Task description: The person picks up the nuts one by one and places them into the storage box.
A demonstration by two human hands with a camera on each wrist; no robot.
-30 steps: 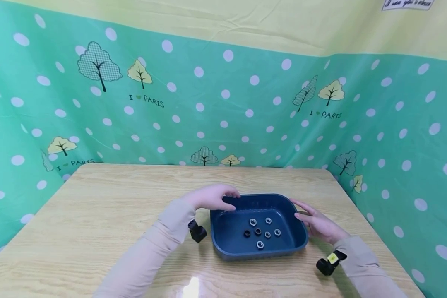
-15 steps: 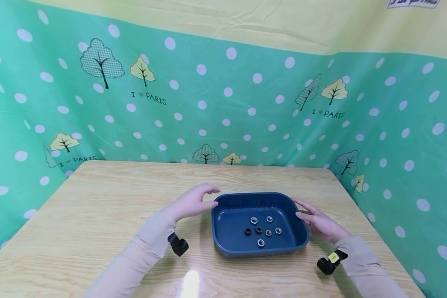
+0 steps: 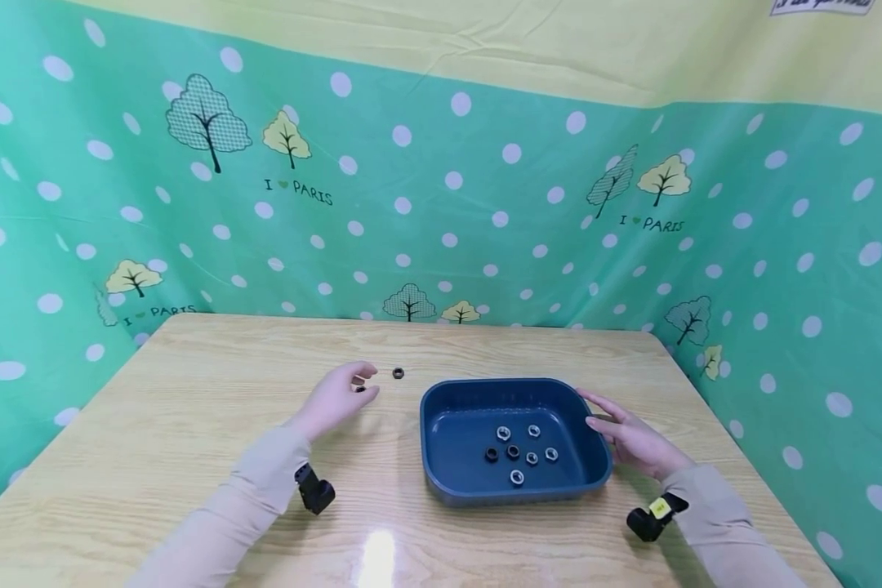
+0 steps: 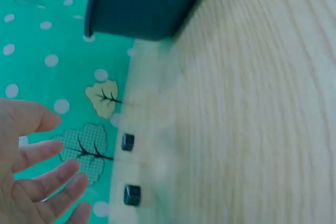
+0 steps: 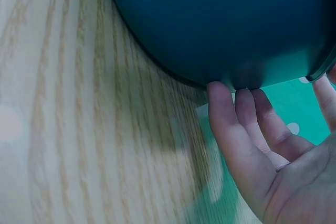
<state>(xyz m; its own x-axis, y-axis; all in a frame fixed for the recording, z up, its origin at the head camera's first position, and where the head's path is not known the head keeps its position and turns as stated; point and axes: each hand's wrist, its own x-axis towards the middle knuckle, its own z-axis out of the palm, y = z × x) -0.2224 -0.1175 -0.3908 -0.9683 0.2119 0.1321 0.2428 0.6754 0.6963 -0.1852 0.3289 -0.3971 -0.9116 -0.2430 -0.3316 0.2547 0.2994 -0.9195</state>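
A dark blue rectangular plastic tub (image 3: 478,496) stands on the table with several silver hex nuts (image 3: 517,478) and two black nuts (image 3: 513,452) inside. My right hand (image 3: 638,441) grips its right end, thumb over the rim and fingers (image 5: 223,114) against the outer wall. Left of the tub, my left hand (image 3: 336,398) hovers with loosely bent fingers and nothing in its grasp. Two more black nuts lie by it: one nut (image 3: 398,372) just beyond the fingertips, another (image 3: 361,389) partly hidden between thumb and fingers. The left wrist view shows both nuts (image 4: 132,195) apart from the hand.
The wooden table (image 3: 228,384) runs back to a green dotted curtain (image 3: 309,163), which also hangs along the right side. A black wrist camera (image 3: 316,490) sits on the left sleeve, another camera (image 3: 648,523) on the right.
My left hand has moved left, from over the tub's left rim to beside the two black nuts on the table, uncovering them. My right hand stays at the tub's right end.
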